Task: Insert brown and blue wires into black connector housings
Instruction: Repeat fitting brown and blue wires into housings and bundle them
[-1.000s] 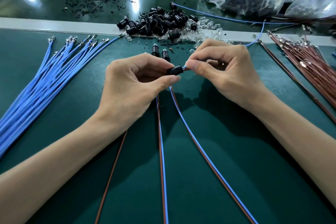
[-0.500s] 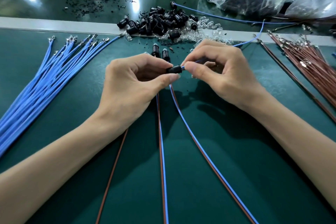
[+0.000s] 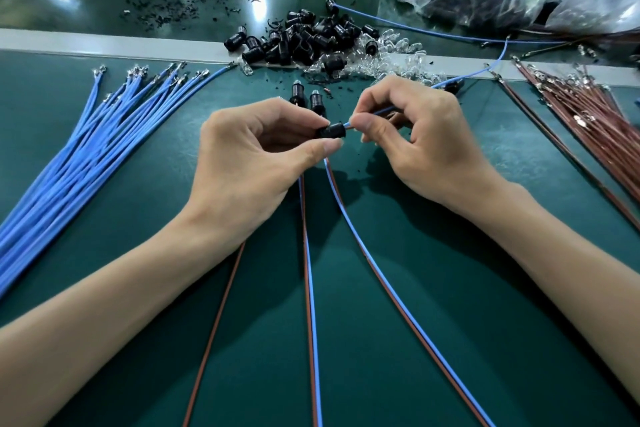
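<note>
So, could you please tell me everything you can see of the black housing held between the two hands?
The housing is a small black cylinder, seemingly of slightly glossy plastic. It lies roughly level, its axis running left to right, held above the green mat. The left hand pinches it between thumb and forefinger, hiding its left part. A blue wire, pinched by the right hand, meets its right end; how deep it sits cannot be told.

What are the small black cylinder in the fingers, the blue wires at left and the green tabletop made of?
Small black cylinder: probably moulded plastic, slight sheen. Bundle of blue wires: smooth, flexible plastic insulation; shiny metal tips. Green tabletop: likely a matte rubbery mat, no glare.
</note>
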A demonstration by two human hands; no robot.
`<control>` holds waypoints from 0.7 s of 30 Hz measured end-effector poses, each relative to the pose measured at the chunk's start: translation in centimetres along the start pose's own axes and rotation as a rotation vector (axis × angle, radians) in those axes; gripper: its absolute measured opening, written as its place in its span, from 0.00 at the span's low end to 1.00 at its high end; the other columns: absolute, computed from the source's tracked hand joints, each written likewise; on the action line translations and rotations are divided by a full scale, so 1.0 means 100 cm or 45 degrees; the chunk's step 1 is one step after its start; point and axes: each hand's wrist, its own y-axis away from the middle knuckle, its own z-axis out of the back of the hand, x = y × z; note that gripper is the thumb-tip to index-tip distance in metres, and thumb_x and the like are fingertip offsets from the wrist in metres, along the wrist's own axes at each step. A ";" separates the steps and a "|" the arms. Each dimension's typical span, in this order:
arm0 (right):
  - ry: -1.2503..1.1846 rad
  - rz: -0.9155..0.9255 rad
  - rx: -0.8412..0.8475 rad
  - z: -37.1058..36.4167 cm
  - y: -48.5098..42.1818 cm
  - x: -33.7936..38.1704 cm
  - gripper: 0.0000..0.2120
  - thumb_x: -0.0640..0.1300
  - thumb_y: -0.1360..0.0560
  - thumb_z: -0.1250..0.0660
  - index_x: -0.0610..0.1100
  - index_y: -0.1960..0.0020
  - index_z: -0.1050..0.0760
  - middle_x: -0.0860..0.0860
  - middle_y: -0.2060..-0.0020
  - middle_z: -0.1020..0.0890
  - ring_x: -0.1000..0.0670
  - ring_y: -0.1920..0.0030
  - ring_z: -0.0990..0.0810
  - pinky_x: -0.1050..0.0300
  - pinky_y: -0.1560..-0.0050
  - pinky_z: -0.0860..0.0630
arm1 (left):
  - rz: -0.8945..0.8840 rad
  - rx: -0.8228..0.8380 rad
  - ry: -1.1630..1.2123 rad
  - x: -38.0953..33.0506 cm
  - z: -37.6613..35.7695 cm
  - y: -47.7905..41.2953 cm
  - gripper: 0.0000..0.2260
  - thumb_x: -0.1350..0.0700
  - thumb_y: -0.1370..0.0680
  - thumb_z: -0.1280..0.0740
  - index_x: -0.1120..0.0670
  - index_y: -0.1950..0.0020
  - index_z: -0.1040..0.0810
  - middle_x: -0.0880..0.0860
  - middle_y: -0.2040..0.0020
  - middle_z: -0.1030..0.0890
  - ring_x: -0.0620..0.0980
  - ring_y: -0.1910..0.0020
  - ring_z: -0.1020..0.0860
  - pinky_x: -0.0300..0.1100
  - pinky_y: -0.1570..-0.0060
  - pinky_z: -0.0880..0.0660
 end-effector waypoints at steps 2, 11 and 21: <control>0.039 0.022 -0.005 -0.001 0.000 0.000 0.05 0.39 0.24 0.34 0.36 0.55 0.23 0.49 0.63 0.22 0.51 0.63 0.22 0.64 0.61 0.25 | -0.005 0.013 -0.001 -0.001 0.000 0.001 0.07 0.61 0.33 0.23 0.55 0.57 0.17 0.45 0.60 0.15 0.39 0.65 0.19 0.29 0.61 0.25; 0.014 0.024 0.033 0.004 0.000 -0.001 0.03 0.38 0.26 0.33 0.39 0.55 0.22 0.50 0.61 0.21 0.54 0.62 0.23 0.61 0.57 0.24 | 0.013 0.004 0.015 0.000 -0.001 -0.001 0.07 0.61 0.33 0.23 0.55 0.57 0.17 0.47 0.60 0.15 0.41 0.64 0.18 0.31 0.59 0.24; 0.024 0.095 -0.052 0.007 0.001 -0.001 0.03 0.36 0.26 0.32 0.37 0.58 0.21 0.49 0.61 0.21 0.50 0.60 0.22 0.54 0.57 0.26 | 0.013 -0.012 0.002 0.002 -0.001 -0.002 0.07 0.61 0.32 0.23 0.54 0.57 0.17 0.46 0.60 0.15 0.40 0.64 0.19 0.30 0.60 0.25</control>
